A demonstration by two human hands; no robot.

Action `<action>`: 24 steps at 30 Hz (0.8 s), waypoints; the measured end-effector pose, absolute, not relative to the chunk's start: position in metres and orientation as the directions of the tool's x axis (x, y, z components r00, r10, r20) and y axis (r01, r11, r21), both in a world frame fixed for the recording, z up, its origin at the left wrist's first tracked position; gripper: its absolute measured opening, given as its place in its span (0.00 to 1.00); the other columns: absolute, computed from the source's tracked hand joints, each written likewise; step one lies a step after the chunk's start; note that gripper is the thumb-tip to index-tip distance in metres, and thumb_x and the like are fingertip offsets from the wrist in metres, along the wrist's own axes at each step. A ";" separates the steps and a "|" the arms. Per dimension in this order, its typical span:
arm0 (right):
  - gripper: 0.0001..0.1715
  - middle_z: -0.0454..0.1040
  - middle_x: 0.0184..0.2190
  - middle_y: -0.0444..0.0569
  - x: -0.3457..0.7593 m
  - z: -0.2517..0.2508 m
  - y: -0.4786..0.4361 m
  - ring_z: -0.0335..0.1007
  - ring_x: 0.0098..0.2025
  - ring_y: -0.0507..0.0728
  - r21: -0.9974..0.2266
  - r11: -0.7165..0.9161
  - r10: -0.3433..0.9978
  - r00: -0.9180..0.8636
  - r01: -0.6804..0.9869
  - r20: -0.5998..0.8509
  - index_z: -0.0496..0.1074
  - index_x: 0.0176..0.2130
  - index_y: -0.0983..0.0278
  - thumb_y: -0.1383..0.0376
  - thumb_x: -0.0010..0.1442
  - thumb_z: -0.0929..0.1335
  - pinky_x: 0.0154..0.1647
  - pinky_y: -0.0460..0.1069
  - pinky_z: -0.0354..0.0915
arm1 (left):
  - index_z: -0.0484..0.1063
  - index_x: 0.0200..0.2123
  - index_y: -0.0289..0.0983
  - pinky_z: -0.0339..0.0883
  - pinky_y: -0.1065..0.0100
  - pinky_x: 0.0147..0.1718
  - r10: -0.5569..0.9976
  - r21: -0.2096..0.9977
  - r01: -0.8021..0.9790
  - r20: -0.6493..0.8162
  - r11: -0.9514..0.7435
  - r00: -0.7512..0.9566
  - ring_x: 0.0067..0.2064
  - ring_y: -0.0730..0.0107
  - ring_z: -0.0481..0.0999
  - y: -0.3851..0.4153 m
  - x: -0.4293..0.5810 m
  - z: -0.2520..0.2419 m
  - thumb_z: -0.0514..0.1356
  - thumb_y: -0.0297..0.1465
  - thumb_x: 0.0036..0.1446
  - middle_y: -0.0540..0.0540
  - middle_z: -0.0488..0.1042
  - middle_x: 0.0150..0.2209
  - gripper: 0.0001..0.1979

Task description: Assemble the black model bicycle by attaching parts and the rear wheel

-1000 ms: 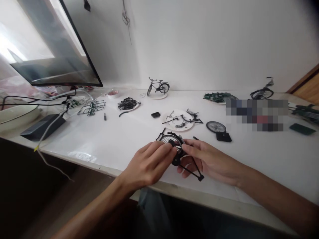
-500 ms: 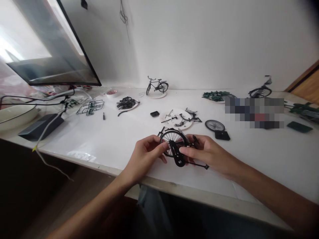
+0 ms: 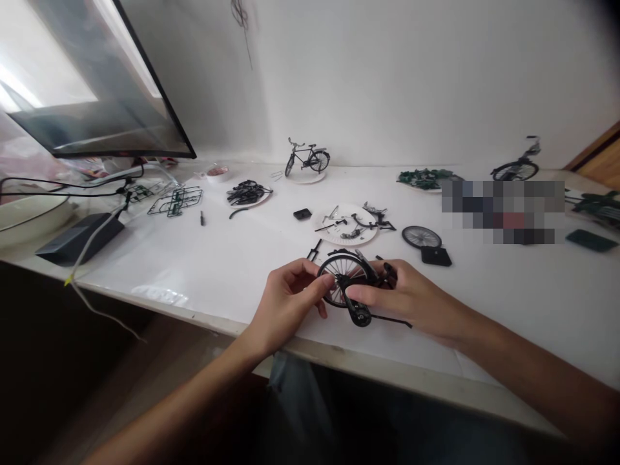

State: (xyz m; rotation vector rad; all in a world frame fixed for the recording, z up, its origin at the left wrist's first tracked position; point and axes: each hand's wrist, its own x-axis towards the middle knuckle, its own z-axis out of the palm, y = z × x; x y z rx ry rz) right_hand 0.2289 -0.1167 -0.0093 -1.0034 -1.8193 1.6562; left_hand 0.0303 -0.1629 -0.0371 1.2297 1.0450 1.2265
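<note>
Between my two hands, over the front of the white table (image 3: 203,274), is a black model bicycle frame (image 3: 357,309) with a spoked wheel (image 3: 339,266) in it. My left hand (image 3: 295,294) is closed on the wheel's left side, its thumb by the hub. My right hand (image 3: 394,294) grips the frame, thumb pressed on the dark chain cover; its other fingers are partly hidden behind. Just beyond lies a white plate (image 3: 322,236) with small bicycle parts. A loose black fork-shaped part (image 3: 314,250) rests near my left fingers.
A second wheel (image 3: 421,236) and a black box-like piece (image 3: 436,256) lie to the right. Behind stand a whole model bicycle (image 3: 309,158), a plate of black parts (image 3: 247,194) and a heap of green parts (image 3: 426,179). A monitor (image 3: 111,97) and cables are at left.
The bicycle frame with its wheel has shifted slightly right and tilted a little in my hands. Both hands keep their hold, and the view has moved slightly.
</note>
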 end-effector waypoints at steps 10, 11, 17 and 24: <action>0.13 0.76 0.30 0.46 0.230 -0.010 -0.116 0.71 0.34 0.56 -0.975 0.019 0.757 -0.640 0.220 -0.130 0.78 0.36 0.62 0.55 0.59 0.72 0.34 0.49 0.67 | 0.69 0.31 0.34 0.70 0.71 0.24 0.996 0.994 -0.098 0.054 -0.047 0.069 0.23 0.76 0.73 -0.162 0.030 -0.040 0.64 0.37 0.60 0.50 0.73 0.27 0.13; 0.13 0.76 0.30 0.46 0.231 -0.010 -0.116 0.71 0.34 0.56 -0.974 0.023 0.754 -0.644 0.223 -0.130 0.78 0.36 0.62 0.55 0.59 0.72 0.34 0.49 0.67 | 0.69 0.31 0.34 0.71 0.71 0.24 0.996 0.993 -0.105 0.054 -0.047 0.070 0.23 0.76 0.73 -0.162 0.030 -0.040 0.64 0.37 0.59 0.50 0.73 0.27 0.13; 0.11 0.76 0.30 0.44 0.229 -0.008 -0.116 0.70 0.32 0.53 -0.976 0.020 0.755 -0.643 0.218 -0.128 0.78 0.35 0.62 0.57 0.59 0.73 0.31 0.47 0.65 | 0.69 0.31 0.33 0.71 0.72 0.24 0.997 0.992 -0.116 0.048 -0.041 0.060 0.23 0.76 0.74 -0.163 0.031 -0.039 0.65 0.36 0.59 0.50 0.73 0.27 0.12; 0.11 0.76 0.29 0.45 0.229 -0.007 -0.117 0.71 0.31 0.54 -0.976 0.013 0.759 -0.638 0.218 -0.132 0.78 0.35 0.62 0.57 0.58 0.73 0.30 0.47 0.66 | 0.69 0.32 0.34 0.71 0.72 0.24 0.997 0.995 -0.100 0.032 -0.025 0.069 0.23 0.76 0.74 -0.161 0.030 -0.040 0.65 0.37 0.59 0.50 0.74 0.27 0.12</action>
